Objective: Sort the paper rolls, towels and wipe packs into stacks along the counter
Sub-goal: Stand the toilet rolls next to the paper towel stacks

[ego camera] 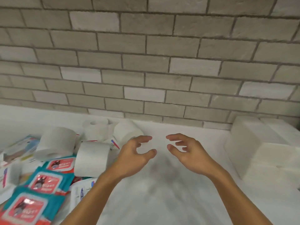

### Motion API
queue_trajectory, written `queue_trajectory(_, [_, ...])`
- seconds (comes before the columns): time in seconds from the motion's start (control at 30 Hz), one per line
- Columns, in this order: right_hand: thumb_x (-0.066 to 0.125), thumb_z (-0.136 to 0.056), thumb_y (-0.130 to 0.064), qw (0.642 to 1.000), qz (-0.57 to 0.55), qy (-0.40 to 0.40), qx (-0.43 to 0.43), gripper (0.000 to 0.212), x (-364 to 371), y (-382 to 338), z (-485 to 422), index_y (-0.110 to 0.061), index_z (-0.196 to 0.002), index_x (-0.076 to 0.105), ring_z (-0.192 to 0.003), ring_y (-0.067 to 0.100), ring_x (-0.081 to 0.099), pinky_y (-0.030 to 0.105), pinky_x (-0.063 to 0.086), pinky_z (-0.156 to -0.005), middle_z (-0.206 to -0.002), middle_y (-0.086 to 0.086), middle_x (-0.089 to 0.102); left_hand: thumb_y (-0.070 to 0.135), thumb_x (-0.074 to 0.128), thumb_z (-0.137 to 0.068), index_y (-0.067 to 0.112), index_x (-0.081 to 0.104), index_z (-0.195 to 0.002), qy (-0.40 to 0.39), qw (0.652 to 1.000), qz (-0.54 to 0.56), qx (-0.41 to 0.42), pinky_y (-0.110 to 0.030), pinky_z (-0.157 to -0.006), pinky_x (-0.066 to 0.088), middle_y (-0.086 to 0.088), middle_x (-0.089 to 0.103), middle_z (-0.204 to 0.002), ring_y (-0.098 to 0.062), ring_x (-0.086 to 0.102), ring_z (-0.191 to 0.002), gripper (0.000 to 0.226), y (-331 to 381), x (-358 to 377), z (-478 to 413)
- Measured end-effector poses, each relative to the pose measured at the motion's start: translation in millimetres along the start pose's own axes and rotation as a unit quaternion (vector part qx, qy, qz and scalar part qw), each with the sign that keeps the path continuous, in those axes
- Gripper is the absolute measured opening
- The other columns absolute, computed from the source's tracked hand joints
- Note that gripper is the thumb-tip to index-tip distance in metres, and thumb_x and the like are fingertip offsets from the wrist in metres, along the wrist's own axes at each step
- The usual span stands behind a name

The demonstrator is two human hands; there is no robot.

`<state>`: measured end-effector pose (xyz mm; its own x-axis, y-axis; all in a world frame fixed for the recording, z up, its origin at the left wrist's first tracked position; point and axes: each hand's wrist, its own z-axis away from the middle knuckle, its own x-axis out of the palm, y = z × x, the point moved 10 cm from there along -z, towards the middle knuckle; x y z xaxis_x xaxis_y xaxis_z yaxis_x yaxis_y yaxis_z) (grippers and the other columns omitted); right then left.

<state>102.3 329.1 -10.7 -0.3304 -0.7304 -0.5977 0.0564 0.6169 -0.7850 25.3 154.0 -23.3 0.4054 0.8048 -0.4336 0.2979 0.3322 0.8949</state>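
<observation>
At the bottom of the frame two bare forearms rise from the lower edge over the white counter (162,200). In the lower left corner lies a loose heap of wipe packs (47,181). Three of them are teal and coral with a pink label, overlapping one another in a slanted row, the nearest cut by the frame edge. Just right of them a white pack with blue print (81,190) lies partly under the left forearm. More packs, pale and blurred, lie at the left edge.

Further up, at mid-frame, the left hand (136,153) and the right hand (188,151) hang over bare counter, near each other but apart. Both are wide, thumb and fingers loosely bent with a clear gap between them, and hold nothing.

Left of the left hand are the paper rolls. One roll (92,158) lies on its side, resting on the wipe packs. A second roll (56,143) lies up and to the left of it. A third roll (128,132) lies just behind the left hand's fingers. The fourth roll (95,127) stands on end further back, its core hole facing up.

At the right edge of the frame are blocks of folded white paper towels (253,143), a taller block against the wall and lower ones (276,159) in front of it, well apart from the rolls.

Behind everything, a grey brick wall (146,62) fills the upper half of the frame.
</observation>
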Motion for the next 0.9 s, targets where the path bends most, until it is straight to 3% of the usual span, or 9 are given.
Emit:
queue_trajectory(0.17, [0.065,-0.087,-0.050,0.998,-0.011,-0.061,0.005,0.037,81.4,-25.4,-13.4,-0.043,-0.124,0.058,-0.115,0.002,0.055,0.016,0.045,-0.088,-0.125,-0.023,0.057,0.034,0.074,-0.082,0.033,0.060,-0.129,0.011,0.996,-0.076,0.047,-0.012,-0.092,0.038,0.017,0.055,-0.135,-0.006,0.050,-0.123,0.050,-20.0,-69.2,7.3])
queue_trajectory(0.23, [0.065,-0.088,-0.047,0.997,-0.014,-0.078,0.011,0.037,109.1,-32.1,-19.1,-0.042,-0.124,0.059,-0.112,0.004,0.057,0.021,0.048,-0.092,-0.123,-0.021,0.059,0.041,0.072,-0.080,0.031,0.056,-0.134,0.008,0.985,-0.155,0.071,-0.013,-0.096,0.037,0.013,0.053,-0.137,-0.008,0.049,-0.124,0.057,-26.0,-91.3,7.8])
queue_trajectory(0.33, [0.062,-0.094,-0.034,0.993,-0.059,-0.102,0.031,0.029,146.4,-36.7,-27.9,-0.036,-0.122,0.062,-0.103,0.006,0.064,0.017,0.052,-0.085,-0.121,-0.014,0.063,0.060,0.061,-0.078,0.030,0.036,-0.150,-0.055,0.921,-0.375,0.085,-0.035,-0.118,0.025,0.005,0.036,-0.156,-0.021,0.027,-0.145,0.082,-44.4,-105.3,1.4])
queue_trajectory(0.43, [0.058,-0.097,-0.027,0.985,-0.117,-0.104,0.069,0.025,173.8,-34.6,-35.2,-0.033,-0.120,0.063,-0.096,0.006,0.066,0.014,0.050,-0.071,-0.116,-0.011,0.065,0.068,0.055,-0.081,0.024,0.012,-0.157,-0.125,0.833,-0.534,0.067,-0.047,-0.122,0.007,-0.002,0.014,-0.164,-0.032,0.002,-0.152,0.097,-69.9,-110.4,-7.9])
queue_trajectory(0.53, [0.060,-0.095,-0.029,0.987,-0.104,-0.081,0.089,0.027,188.5,-28.0,-44.2,-0.033,-0.121,0.063,-0.101,0.008,0.066,0.013,0.046,-0.069,-0.118,-0.010,0.063,0.075,0.054,-0.078,0.019,0.000,-0.158,-0.151,0.775,-0.608,0.083,-0.053,-0.121,0.000,-0.007,0.005,-0.165,-0.036,-0.004,-0.152,0.110,-84.0,-106.3,-16.6])
queue_trajectory(0.63, [0.062,-0.092,-0.032,0.991,-0.071,-0.040,0.102,0.027,189.2,-23.3,-59.9,-0.035,-0.119,0.063,-0.106,0.013,0.065,0.018,0.050,-0.076,-0.120,-0.011,0.062,0.076,0.058,-0.075,0.018,-0.007,-0.157,-0.179,0.743,-0.637,0.104,-0.056,-0.121,-0.002,-0.011,0.000,-0.166,-0.038,-0.007,-0.151,0.120,-98.2,-97.2,-26.2])
queue_trajectory(0.77, [0.062,-0.092,-0.030,0.992,-0.047,0.019,0.112,0.023,178.0,-26.7,-81.6,-0.033,-0.115,0.064,-0.108,0.015,0.060,0.020,0.046,-0.077,-0.118,-0.011,0.060,0.071,0.068,-0.069,0.018,-0.007,-0.156,-0.202,0.726,-0.645,0.124,-0.057,-0.121,0.007,-0.015,0.010,-0.163,-0.041,0.008,-0.149,0.126,-116.4,-89.9,-36.6])
queue_trajectory(0.9, [0.062,-0.094,-0.026,0.995,-0.013,0.034,0.093,0.023,174.5,-36.4,-99.4,-0.030,-0.116,0.064,-0.106,0.012,0.055,0.019,0.043,-0.080,-0.120,-0.007,0.059,0.070,0.072,-0.066,0.022,-0.006,-0.155,-0.194,0.752,-0.617,0.124,-0.052,-0.119,0.020,-0.011,0.019,-0.159,-0.035,0.027,-0.140,0.127,-128.0,-92.2,-42.8])
